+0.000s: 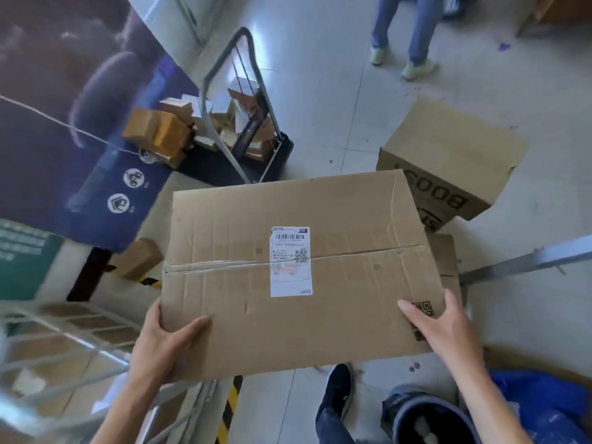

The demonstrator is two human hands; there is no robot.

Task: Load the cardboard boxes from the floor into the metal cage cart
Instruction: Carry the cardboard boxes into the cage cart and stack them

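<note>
One box (298, 277) is held in the middle of the frame, its label (291, 261) facing up. The near left corner is gripped by the left hand (166, 341), with the thumb laid on top and the fingers curled out of sight beneath. The near right corner is gripped by the right hand (445, 328), thumb on top and fingers wrapped over the side edge. Nothing else is held by either hand. The box is judged to be lifted clear of the floor (320, 75), since a shoe (336, 392) is seen below its near edge.

The cart (64, 344) is seen, blurred, at the lower left of the frame, just beside the held box. Brown cardboard shows through its bars, so some loading is judged to be done, though how much cannot be told. The held box is not yet inside.

Work is left. A printed box (448, 155) lies on the floor at upper right, a further box (447, 261) is partly hidden behind the held one at right, and a small box (137, 257) lies at left. Whether the parcels on the trolley (237, 123) at upper centre belong to the task cannot be told.
</note>
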